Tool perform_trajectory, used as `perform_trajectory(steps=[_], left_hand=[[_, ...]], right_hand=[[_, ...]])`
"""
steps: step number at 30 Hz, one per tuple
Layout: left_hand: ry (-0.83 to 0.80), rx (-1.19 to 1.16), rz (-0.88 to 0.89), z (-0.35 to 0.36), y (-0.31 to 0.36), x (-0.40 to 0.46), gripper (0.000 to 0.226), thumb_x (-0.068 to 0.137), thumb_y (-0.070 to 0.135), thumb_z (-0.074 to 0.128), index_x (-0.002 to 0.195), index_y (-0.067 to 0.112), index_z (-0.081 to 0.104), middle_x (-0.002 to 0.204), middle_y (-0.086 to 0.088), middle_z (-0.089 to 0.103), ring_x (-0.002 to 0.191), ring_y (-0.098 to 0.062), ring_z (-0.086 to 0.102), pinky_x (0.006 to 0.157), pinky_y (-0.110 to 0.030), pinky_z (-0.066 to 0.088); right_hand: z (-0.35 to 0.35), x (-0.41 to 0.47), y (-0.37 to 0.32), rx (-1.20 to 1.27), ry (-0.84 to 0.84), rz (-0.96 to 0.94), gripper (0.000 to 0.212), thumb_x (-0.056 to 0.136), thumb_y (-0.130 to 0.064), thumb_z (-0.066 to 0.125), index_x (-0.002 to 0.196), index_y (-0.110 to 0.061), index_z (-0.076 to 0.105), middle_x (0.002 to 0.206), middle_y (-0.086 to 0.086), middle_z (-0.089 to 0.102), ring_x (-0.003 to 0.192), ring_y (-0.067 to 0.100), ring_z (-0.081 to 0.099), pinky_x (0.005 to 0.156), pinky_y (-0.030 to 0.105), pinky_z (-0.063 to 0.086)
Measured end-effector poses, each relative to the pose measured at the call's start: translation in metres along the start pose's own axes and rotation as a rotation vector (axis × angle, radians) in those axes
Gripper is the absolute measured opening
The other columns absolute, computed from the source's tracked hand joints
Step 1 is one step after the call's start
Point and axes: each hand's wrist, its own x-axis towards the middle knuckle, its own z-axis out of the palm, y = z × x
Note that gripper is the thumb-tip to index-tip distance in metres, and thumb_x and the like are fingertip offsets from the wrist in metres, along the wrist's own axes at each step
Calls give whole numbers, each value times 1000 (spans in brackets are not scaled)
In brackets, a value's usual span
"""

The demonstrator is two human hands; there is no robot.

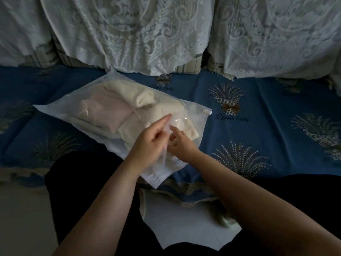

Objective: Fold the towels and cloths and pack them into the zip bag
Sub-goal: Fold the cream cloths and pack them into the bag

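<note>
In the head view, a frosted zip bag (60, 111) lies flat on the blue patterned sofa cover (258, 111), holding folded cream towels (129, 93) and a pale pink cloth (107, 108). The left hand (149, 143) pinches the bag's near edge with its forefinger stretched out. The right hand (180, 145) is beside it, fingers loosely curled on the plastic; whether it grips cannot be told.
</note>
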Motion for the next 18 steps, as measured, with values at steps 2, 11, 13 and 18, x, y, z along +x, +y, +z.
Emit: perform_trajectory(steps=[2,11,13,18], left_hand=[[27,-311,-67,-13,-3,1,43,97,8,43,129,33,55,121,10,62,98,8,56,82,-14,47],[-97,-858,-190,-41,-24,-7,66,64,18,75,128,18,59,77,-2,49,66,-7,41,64,-19,32],[-84,-890,-180,-46,-26,-7,74,57,21,79,128,16,59,77,-1,54,63,-5,43,60,-17,34],[2,-713,-227,-38,-23,-4,52,76,13,63,127,20,60,99,-11,56,75,-9,44,62,-18,33]], right_hand=[[-2,9,1,31,-28,2,74,83,-30,67,145,-35,25,117,5,47,95,17,54,92,33,47],[5,43,-79,-358,-295,-3,40,101,-20,34,135,-3,44,137,15,48,127,28,44,104,30,32],[2,48,-92,-294,-349,-17,38,102,-15,31,136,-1,42,139,15,46,128,25,42,102,23,29],[22,39,-59,201,-179,-45,32,94,-5,50,125,2,52,118,18,58,99,16,50,63,-5,35]])
